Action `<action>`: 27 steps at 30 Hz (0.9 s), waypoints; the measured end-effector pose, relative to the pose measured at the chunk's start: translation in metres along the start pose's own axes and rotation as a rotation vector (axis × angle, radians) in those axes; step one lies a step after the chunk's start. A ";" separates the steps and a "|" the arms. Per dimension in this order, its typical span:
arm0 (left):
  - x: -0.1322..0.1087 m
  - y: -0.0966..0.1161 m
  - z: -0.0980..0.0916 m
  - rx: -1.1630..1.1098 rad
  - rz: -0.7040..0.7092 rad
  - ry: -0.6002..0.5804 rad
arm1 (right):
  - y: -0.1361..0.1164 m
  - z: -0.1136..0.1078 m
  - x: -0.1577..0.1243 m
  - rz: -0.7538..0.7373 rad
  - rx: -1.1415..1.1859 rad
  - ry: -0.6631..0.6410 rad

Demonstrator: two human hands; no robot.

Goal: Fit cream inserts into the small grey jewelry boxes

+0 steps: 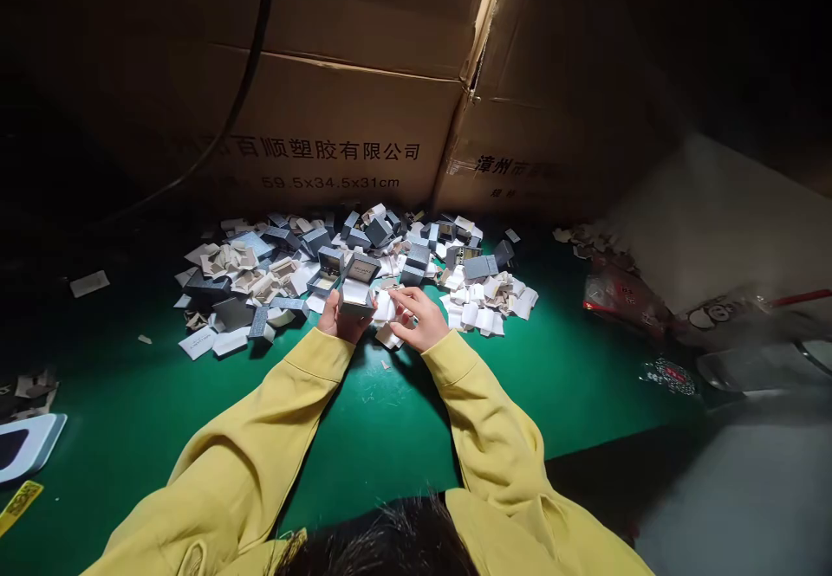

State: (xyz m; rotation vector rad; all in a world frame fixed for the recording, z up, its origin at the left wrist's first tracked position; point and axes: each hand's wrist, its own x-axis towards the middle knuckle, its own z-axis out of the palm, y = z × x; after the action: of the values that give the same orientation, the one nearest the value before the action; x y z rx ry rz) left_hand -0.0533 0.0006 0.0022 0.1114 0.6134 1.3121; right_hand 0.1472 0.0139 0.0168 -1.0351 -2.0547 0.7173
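Mid-frame, left fingers (330,308) are gripping an open box (357,296); parted right fingers (407,301) are seemingly selecting white card (385,308), next needing a pinch.

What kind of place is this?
Probably a workshop or small factory: big cardboard boxes stand behind a green table, where many small grey boxes lie heaped with white paper pieces.

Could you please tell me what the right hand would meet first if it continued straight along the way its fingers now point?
The right hand would likely meet the white, card-like folded piece at its fingertips, perhaps already touching; depth is unclear. Beyond is the open grey rectangular box in the left hand.
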 end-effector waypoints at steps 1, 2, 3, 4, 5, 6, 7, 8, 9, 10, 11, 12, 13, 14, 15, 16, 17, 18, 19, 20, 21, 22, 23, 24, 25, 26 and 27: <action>0.000 0.000 0.000 0.004 -0.008 0.003 | 0.000 0.000 0.000 0.006 0.000 0.000; 0.000 0.000 0.001 0.005 -0.015 0.009 | -0.001 0.001 0.000 0.011 -0.009 0.003; 0.000 -0.001 0.002 0.002 -0.018 0.014 | -0.001 0.002 0.000 0.014 -0.023 0.008; -0.001 -0.003 0.003 -0.002 -0.011 0.014 | -0.002 0.003 0.000 0.014 -0.041 0.011; -0.002 -0.004 0.005 -0.006 0.004 0.005 | -0.002 0.005 0.000 0.011 -0.060 0.011; -0.004 -0.006 0.006 -0.005 0.028 -0.014 | -0.002 0.006 0.000 0.007 -0.078 0.009; -0.006 -0.008 0.007 0.003 0.058 -0.039 | -0.001 0.008 0.000 0.004 -0.094 0.007; -0.007 -0.010 0.008 0.019 0.086 -0.065 | -0.001 0.008 0.000 0.007 -0.107 0.009; -0.009 -0.011 0.008 0.044 0.110 -0.088 | 0.000 0.008 0.000 0.020 -0.115 0.018; -0.011 -0.013 0.008 0.077 0.132 -0.105 | 0.001 0.006 0.000 0.046 -0.114 0.034; -0.012 -0.014 0.008 0.115 0.152 -0.117 | 0.002 0.004 0.001 0.084 -0.102 0.062; -0.013 -0.015 0.008 0.158 0.169 -0.127 | 0.004 0.002 0.001 0.133 -0.077 0.102; -0.013 -0.015 0.008 0.206 0.183 -0.140 | 0.005 -0.001 0.002 0.188 -0.038 0.150; -0.013 -0.016 0.008 0.255 0.194 -0.155 | 0.006 -0.003 0.003 0.250 0.019 0.204; -0.013 -0.016 0.008 0.306 0.199 -0.167 | 0.007 -0.004 0.004 0.310 0.095 0.254; -0.012 -0.017 0.008 0.357 0.201 -0.174 | 0.008 -0.005 0.005 0.365 0.187 0.296; -0.012 -0.019 0.007 0.406 0.199 -0.172 | 0.008 -0.004 0.006 0.408 0.288 0.326; -0.012 -0.020 0.007 0.448 0.198 -0.162 | 0.008 -0.002 0.006 0.437 0.388 0.342; -0.012 -0.022 0.007 0.483 0.200 -0.145 | 0.007 0.001 0.007 0.454 0.477 0.347; -0.012 -0.023 0.007 0.513 0.204 -0.129 | 0.006 0.005 0.007 0.460 0.543 0.344; -0.012 -0.025 0.007 0.539 0.210 -0.116 | 0.005 0.008 0.008 0.460 0.586 0.334; -0.012 -0.026 0.007 0.558 0.215 -0.109 | 0.005 0.011 0.007 0.457 0.607 0.324; -0.012 -0.027 0.007 0.573 0.218 -0.106 | 0.004 0.014 0.007 0.451 0.612 0.315; -0.012 -0.027 0.007 0.584 0.222 -0.104 | 0.003 0.016 0.006 0.444 0.605 0.306; -0.013 -0.027 0.008 0.593 0.224 -0.100 | 0.002 0.017 0.006 0.435 0.595 0.299; -0.013 -0.027 0.008 0.599 0.227 -0.093 | 0.002 0.017 0.005 0.427 0.583 0.291; -0.012 -0.027 0.008 0.604 0.233 -0.085 | 0.001 0.017 0.004 0.423 0.572 0.280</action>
State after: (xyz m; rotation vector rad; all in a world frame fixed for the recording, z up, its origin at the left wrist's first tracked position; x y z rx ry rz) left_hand -0.0273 -0.0164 0.0021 0.7467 0.9287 1.2984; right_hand 0.1323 0.0155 0.0075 -1.1497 -1.2830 1.2093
